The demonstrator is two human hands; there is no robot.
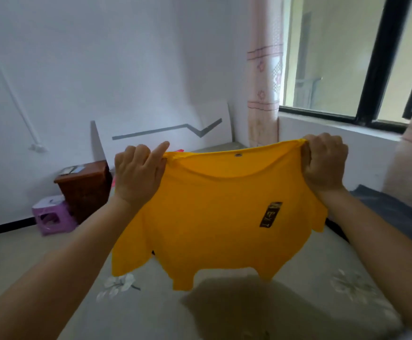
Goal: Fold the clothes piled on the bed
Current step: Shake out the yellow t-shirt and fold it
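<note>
Held up by the shoulders above the bed [298, 278]: yellow T-shirt [214, 217], left hand [138, 177] and right hand [325, 163] each pinching a shoulder seam, well apart, likely to spread it flat for folding. Dark clothing [393, 212] near the right; wooden nightstand [87, 187] and purple stool [53, 217] to the left, nothing obstructing.

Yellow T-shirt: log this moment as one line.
yellow T-shirt: held up over bed, unfolded | left hand: grips shoulder | right hand: grips shoulder
</note>
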